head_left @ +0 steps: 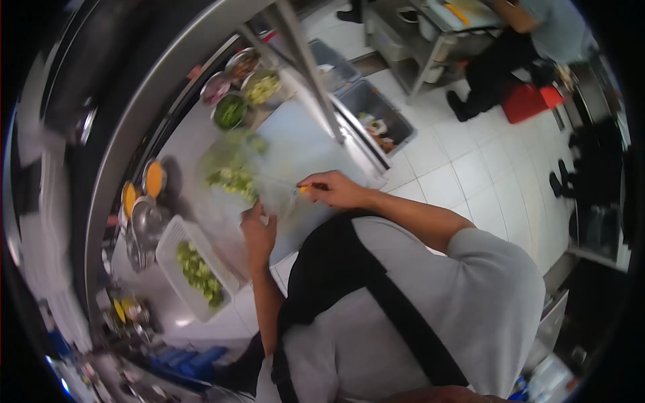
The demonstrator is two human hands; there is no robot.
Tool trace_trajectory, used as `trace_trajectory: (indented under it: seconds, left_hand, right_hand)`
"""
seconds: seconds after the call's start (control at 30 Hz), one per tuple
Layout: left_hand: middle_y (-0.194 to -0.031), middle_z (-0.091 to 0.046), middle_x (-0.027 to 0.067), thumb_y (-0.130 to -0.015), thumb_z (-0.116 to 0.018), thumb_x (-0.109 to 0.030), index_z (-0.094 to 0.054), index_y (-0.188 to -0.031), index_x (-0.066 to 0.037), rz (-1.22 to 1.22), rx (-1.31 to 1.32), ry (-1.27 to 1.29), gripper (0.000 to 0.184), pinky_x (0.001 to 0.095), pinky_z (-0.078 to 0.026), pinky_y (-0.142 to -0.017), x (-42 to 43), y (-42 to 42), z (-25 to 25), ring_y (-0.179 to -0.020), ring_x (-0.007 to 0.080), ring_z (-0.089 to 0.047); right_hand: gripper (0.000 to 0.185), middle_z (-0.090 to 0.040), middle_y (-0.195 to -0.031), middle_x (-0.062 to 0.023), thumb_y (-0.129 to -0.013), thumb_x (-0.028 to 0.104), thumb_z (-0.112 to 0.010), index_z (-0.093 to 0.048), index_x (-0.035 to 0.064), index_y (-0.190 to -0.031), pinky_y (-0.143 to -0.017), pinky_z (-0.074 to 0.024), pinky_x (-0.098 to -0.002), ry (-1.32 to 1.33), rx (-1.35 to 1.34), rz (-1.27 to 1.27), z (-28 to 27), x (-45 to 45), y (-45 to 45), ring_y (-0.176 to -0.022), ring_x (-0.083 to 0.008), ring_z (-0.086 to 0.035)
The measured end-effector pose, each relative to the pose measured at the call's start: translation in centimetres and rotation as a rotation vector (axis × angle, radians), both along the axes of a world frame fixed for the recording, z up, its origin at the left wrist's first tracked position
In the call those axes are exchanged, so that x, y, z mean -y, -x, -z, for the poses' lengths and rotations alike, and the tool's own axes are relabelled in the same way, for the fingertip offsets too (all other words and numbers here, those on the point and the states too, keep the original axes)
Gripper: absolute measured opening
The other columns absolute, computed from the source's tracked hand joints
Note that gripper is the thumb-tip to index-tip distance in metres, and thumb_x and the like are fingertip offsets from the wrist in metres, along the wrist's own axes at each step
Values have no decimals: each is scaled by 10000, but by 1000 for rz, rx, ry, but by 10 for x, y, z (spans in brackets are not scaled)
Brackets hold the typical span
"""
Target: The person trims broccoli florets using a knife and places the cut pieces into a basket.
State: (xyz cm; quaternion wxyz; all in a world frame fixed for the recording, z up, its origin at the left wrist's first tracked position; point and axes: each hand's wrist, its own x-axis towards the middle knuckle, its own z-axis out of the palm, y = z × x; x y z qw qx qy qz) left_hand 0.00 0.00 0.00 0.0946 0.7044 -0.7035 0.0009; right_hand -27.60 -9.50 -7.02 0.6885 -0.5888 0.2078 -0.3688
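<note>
My right hand is wrapped round the orange-and-black handle of a knife, whose blurred blade points left over a pale cutting board. My left hand is at the board's left edge, close below a heap of chopped green vegetable. Its thumb and fingers are bent near the lowest green pieces; whether they grip any is too blurred to tell. Part of the heap seems to lie in a clear bag or bowl, which is hard to make out.
Bowls of cut food stand beyond the board. A white basket of greens and orange-filled containers are at left. A grey bin stands beyond a metal post. Another person is at upper right, near a red container.
</note>
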Motion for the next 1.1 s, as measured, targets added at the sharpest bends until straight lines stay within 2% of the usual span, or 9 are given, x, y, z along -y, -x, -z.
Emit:
trace_trajectory:
  seconds: [0.07,0.1,0.23,0.43,0.63,0.73,0.83,1.03,1.1]
  left_hand:
    - [-963,-689,211,-876,-649,-124,-719,-1014,-42,-52,81,10,176,576,-484,-837,-11,28,20,-944,406,-637]
    - [-932,-671,212,-869,-613,-79,-684,-895,-35,-64,-128,-88,87,577,-478,-786,-6,100,80,-918,425,-630]
    - [-876,-629,186,-829,-623,-52,-635,-843,-34,58,-288,58,27,512,-484,-786,-13,170,82,-876,399,-601]
    - [-950,-655,145,-860,-639,-73,-706,-973,-34,97,-305,-117,137,480,-493,-858,-21,184,68,-986,381,-605]
    - [-1027,-684,153,-934,-680,-153,-714,-1108,-45,-9,-719,-260,208,436,-553,-778,-27,147,83,-831,388,-666]
    - [-990,-672,165,-914,-704,-139,-713,-1139,-45,-295,-550,-16,244,434,-562,-699,-15,122,85,-704,376,-660]
    - [-1013,-632,207,-865,-736,-155,-704,-1088,-45,-411,-539,149,251,508,-544,-775,5,123,82,-898,424,-664]
    - [-1089,-603,191,-810,-792,-144,-716,-1086,-53,-292,-386,95,300,483,-544,-855,25,130,80,-1061,385,-623]
    - [-1027,-625,159,-812,-815,-144,-709,-1058,-40,-316,-451,239,288,444,-552,-811,26,123,83,-980,334,-655]
  right_hand:
    - [319,-747,-963,-96,-1016,182,-647,-678,66,-1312,-775,-566,-319,31,-4,-7,7,-2,20,-816,-129,-693]
    - [314,-727,-919,-56,-1030,178,-620,-676,58,-1314,-680,-551,-283,22,-202,-11,27,3,80,-786,-105,-662]
    - [326,-671,-857,-18,-1043,190,-615,-665,80,-1346,-495,-423,-222,-164,-292,-22,18,-7,115,-575,-45,-504]
    - [321,-664,-854,-23,-1052,221,-617,-669,78,-1335,-465,-399,-219,-218,-337,-110,-3,-3,127,-573,-46,-514]
    - [374,-649,-839,-34,-1066,273,-586,-646,16,-1331,-447,-393,-243,-199,-582,-255,-13,6,134,-535,-66,-513]
    - [383,-641,-842,-36,-1067,279,-581,-637,9,-1333,-445,-389,-247,-215,-609,-158,-13,-4,138,-514,-71,-498]
    - [378,-634,-844,-35,-1066,276,-582,-635,9,-1328,-445,-392,-247,-257,-579,-143,-12,-5,136,-530,-71,-502]
    - [375,-633,-838,-26,-1064,284,-590,-640,13,-1318,-465,-396,-251,-219,-579,-130,-17,-2,128,-568,-69,-505]
    - [373,-634,-833,-22,-1061,283,-597,-643,13,-1315,-477,-397,-245,-221,-575,-120,-18,1,129,-569,-67,-503]
